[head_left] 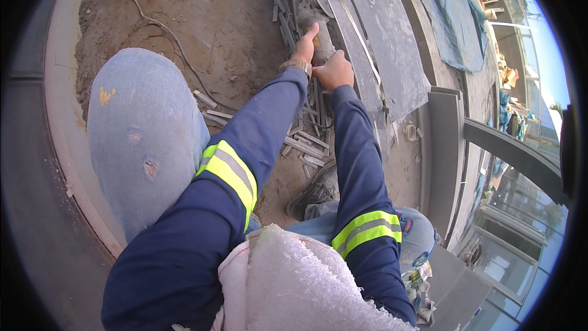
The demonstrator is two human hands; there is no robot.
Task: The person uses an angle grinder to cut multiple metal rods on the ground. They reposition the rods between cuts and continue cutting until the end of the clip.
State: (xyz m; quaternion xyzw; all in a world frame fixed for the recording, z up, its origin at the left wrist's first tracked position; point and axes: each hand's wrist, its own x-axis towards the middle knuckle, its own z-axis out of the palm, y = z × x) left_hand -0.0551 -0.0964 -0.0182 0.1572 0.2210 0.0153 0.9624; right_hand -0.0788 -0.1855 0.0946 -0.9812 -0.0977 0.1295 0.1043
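Both my hands are on a dusty angle grinder (323, 41), held out at the far middle with its pale disc (322, 0) at the far end. My left hand (302, 48), a watch on its wrist, grips the left side of the body with the thumb laid along it. My right hand (334, 72) is wrapped round the near end. The disc is beside the long edge of a grey slab (392, 43); whether it touches the slab I cannot tell.
Thin offcut strips (304, 147) lie scattered beneath the grinder. A cable (160, 24) crosses the dirt floor on the left. A blue sheet (450, 18) drapes over the far right. My shoe (315, 190) stands near the strips. A grey metal frame (446, 147) is at the right.
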